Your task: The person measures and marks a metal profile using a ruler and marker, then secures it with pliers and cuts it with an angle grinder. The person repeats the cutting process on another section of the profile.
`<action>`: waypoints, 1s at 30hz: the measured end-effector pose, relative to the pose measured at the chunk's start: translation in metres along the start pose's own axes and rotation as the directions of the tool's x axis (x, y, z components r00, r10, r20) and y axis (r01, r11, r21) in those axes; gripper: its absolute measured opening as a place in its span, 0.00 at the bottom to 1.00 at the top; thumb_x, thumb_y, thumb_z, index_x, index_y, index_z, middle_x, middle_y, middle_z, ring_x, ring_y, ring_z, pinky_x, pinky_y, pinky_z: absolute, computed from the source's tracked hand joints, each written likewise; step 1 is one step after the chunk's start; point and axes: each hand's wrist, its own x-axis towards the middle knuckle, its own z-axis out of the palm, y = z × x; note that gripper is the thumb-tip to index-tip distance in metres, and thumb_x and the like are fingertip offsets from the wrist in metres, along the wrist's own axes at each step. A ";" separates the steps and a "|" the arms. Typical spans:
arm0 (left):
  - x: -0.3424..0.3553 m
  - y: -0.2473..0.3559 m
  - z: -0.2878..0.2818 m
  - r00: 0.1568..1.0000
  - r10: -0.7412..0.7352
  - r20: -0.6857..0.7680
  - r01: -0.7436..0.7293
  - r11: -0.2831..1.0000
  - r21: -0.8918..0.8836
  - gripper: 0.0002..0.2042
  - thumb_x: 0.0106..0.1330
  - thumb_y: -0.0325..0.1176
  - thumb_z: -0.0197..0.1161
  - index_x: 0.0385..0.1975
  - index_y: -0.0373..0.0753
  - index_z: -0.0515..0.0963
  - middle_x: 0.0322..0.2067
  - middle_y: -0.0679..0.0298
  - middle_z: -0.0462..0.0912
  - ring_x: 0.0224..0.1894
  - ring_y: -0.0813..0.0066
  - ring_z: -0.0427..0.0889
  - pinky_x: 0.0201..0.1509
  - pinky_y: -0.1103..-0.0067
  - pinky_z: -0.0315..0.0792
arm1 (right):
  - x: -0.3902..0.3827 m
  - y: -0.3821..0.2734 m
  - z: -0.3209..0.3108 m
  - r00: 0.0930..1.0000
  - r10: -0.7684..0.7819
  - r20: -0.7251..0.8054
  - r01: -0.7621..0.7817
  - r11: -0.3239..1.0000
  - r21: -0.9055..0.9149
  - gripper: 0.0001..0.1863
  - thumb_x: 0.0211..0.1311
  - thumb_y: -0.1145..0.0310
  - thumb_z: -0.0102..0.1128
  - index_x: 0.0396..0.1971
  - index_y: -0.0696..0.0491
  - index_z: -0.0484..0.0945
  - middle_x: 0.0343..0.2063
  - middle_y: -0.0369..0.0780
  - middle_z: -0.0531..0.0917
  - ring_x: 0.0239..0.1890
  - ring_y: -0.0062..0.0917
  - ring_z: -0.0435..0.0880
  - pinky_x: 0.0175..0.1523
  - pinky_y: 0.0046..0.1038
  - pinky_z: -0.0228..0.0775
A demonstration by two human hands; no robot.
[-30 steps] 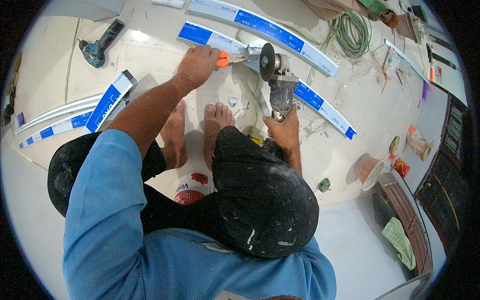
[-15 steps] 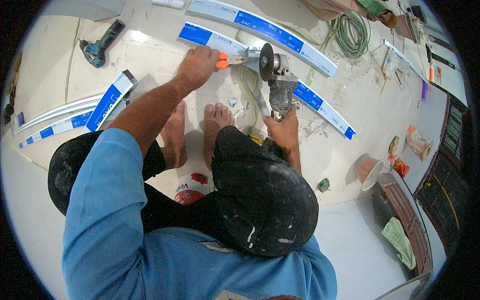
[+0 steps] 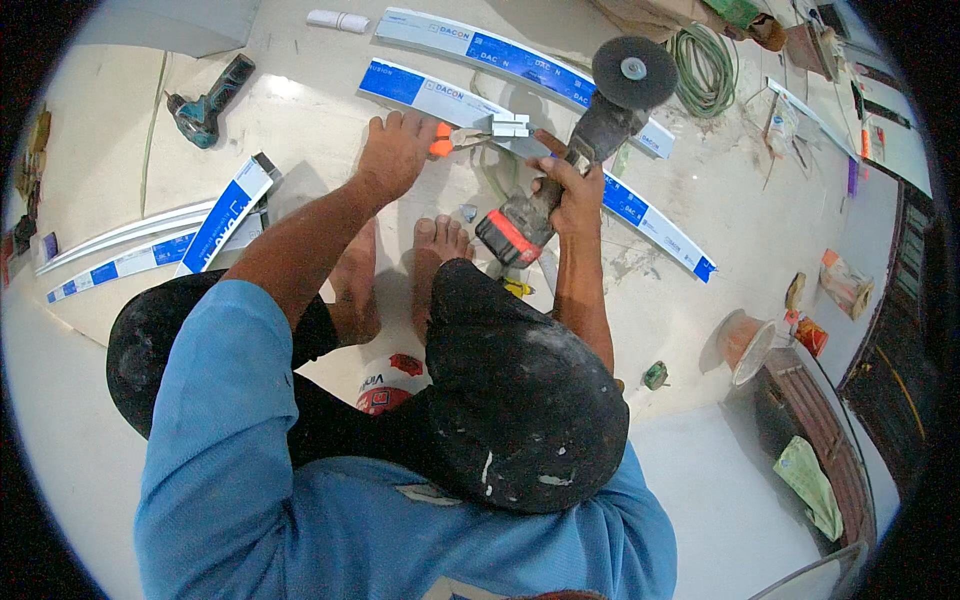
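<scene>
My left hand (image 3: 397, 155) is closed around the orange handles of a pair of pliers (image 3: 441, 140). Its jaws grip a short pale channel piece (image 3: 511, 125), which lies over a long strip with blue-and-white film (image 3: 410, 88). In my right hand (image 3: 574, 196) is a cordless angle grinder (image 3: 603, 128), its battery with a red band toward me. The dark grinding disc (image 3: 650, 85) points away from me, apart from the channel piece. One finger of my right hand stretches out toward that piece.
Another film-covered strip (image 3: 480, 45) lies beyond. A cordless drill (image 3: 208, 105) and more strips (image 3: 225, 220) are at the left. A coiled green hose (image 3: 700, 75) lies far right; a pinkish bucket (image 3: 748, 345) stands nearer. A white-and-red tub (image 3: 388, 380) sits by my feet.
The grinder has swung up and right, so its disc has left the channel piece and its battery faces me. My left hand still holds the pliers in nearly the same place.
</scene>
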 end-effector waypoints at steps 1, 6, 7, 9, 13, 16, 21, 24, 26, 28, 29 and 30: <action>-0.002 0.001 -0.002 0.999 0.001 0.033 -0.001 1.000 -0.016 0.18 0.70 0.38 0.68 0.56 0.41 0.76 0.44 0.59 0.80 0.48 0.61 0.81 0.49 0.62 0.72 | 0.005 -0.002 0.004 1.000 -0.001 0.002 0.001 1.000 -0.020 0.30 0.59 0.79 0.70 0.61 0.63 0.70 0.57 0.59 0.87 0.42 0.40 0.94 0.29 0.28 0.87; -0.004 0.000 -0.009 0.992 0.032 0.126 -0.015 0.991 -0.133 0.20 0.67 0.36 0.69 0.56 0.38 0.76 0.45 0.57 0.80 0.48 0.59 0.80 0.51 0.60 0.69 | 0.015 -0.001 0.008 0.999 0.014 0.041 -0.010 0.996 -0.089 0.32 0.59 0.80 0.71 0.63 0.63 0.68 0.57 0.59 0.86 0.47 0.43 0.95 0.31 0.29 0.89; -0.005 -0.002 -0.006 0.993 0.049 0.103 -0.033 0.988 -0.152 0.20 0.67 0.36 0.69 0.56 0.38 0.76 0.45 0.56 0.81 0.49 0.58 0.80 0.52 0.59 0.69 | 0.015 0.000 0.009 0.998 0.030 0.048 -0.025 0.996 -0.084 0.32 0.59 0.80 0.71 0.63 0.63 0.68 0.57 0.58 0.86 0.48 0.43 0.94 0.32 0.29 0.89; -0.007 -0.007 -0.001 0.995 0.083 0.057 -0.071 0.980 -0.188 0.20 0.67 0.35 0.68 0.56 0.38 0.76 0.45 0.55 0.81 0.50 0.56 0.80 0.54 0.57 0.69 | 0.015 0.002 0.010 0.996 0.060 0.061 -0.055 0.996 -0.072 0.31 0.59 0.80 0.71 0.63 0.63 0.69 0.56 0.57 0.86 0.50 0.43 0.94 0.32 0.29 0.89; -0.002 -0.013 -0.017 0.977 0.119 0.179 -0.075 0.969 -0.237 0.20 0.68 0.35 0.67 0.57 0.37 0.75 0.46 0.53 0.82 0.52 0.54 0.80 0.55 0.56 0.69 | 0.018 0.004 0.012 0.997 0.071 0.039 -0.071 0.998 0.000 0.30 0.59 0.82 0.71 0.62 0.62 0.71 0.54 0.53 0.88 0.51 0.42 0.94 0.33 0.30 0.89; 0.003 -0.014 -0.029 0.939 0.130 0.317 -0.043 0.963 -0.268 0.23 0.68 0.34 0.66 0.62 0.35 0.73 0.48 0.51 0.82 0.54 0.53 0.80 0.56 0.56 0.69 | 0.019 0.004 0.015 0.997 0.082 0.006 -0.082 0.996 0.023 0.30 0.57 0.83 0.71 0.62 0.61 0.74 0.51 0.48 0.90 0.50 0.40 0.94 0.34 0.32 0.89; 0.005 0.000 -0.055 0.896 0.058 0.441 0.041 0.976 -0.212 0.33 0.67 0.32 0.65 0.73 0.35 0.67 0.52 0.47 0.83 0.57 0.52 0.81 0.57 0.55 0.70 | 0.023 0.011 0.007 0.998 0.067 0.011 -0.066 0.997 -0.047 0.29 0.59 0.82 0.70 0.61 0.61 0.72 0.52 0.51 0.89 0.52 0.41 0.93 0.33 0.33 0.89; 0.002 0.002 -0.059 0.909 0.085 0.409 0.013 0.973 -0.231 0.35 0.68 0.32 0.65 0.76 0.34 0.64 0.52 0.47 0.83 0.57 0.50 0.81 0.56 0.56 0.70 | 0.025 0.015 -0.002 0.998 0.055 0.043 -0.052 0.997 -0.061 0.29 0.59 0.82 0.70 0.61 0.61 0.73 0.51 0.50 0.89 0.52 0.40 0.93 0.33 0.33 0.89; -0.001 -0.005 -0.051 0.862 0.167 0.479 -0.032 0.960 -0.277 0.36 0.68 0.32 0.65 0.77 0.35 0.63 0.54 0.46 0.83 0.60 0.48 0.80 0.58 0.51 0.71 | 0.023 0.016 -0.001 0.998 0.053 0.028 -0.051 0.996 -0.069 0.29 0.59 0.82 0.70 0.61 0.61 0.74 0.51 0.49 0.89 0.52 0.40 0.94 0.34 0.33 0.89; -0.001 -0.015 -0.044 0.798 0.221 0.560 -0.015 0.938 -0.347 0.37 0.68 0.31 0.64 0.78 0.38 0.62 0.56 0.44 0.82 0.63 0.46 0.79 0.61 0.49 0.71 | 0.021 0.016 -0.001 0.998 0.062 0.019 -0.061 0.996 -0.068 0.29 0.59 0.82 0.70 0.62 0.61 0.74 0.51 0.48 0.89 0.52 0.40 0.94 0.34 0.32 0.89; -0.001 -0.020 -0.043 0.760 0.235 0.606 0.026 0.920 -0.390 0.37 0.67 0.31 0.65 0.78 0.39 0.62 0.57 0.43 0.82 0.63 0.45 0.80 0.63 0.48 0.72 | 0.021 0.017 -0.002 0.997 0.071 0.018 -0.070 0.996 -0.063 0.29 0.59 0.82 0.70 0.62 0.60 0.75 0.51 0.48 0.89 0.52 0.39 0.94 0.34 0.32 0.89; 0.001 -0.028 -0.041 0.719 0.252 0.648 0.071 0.901 -0.429 0.38 0.67 0.31 0.65 0.79 0.41 0.62 0.57 0.42 0.82 0.64 0.45 0.80 0.65 0.48 0.72 | 0.021 0.018 -0.002 0.997 0.080 0.017 -0.079 0.995 -0.057 0.29 0.59 0.82 0.70 0.62 0.60 0.75 0.51 0.48 0.89 0.52 0.39 0.94 0.34 0.32 0.89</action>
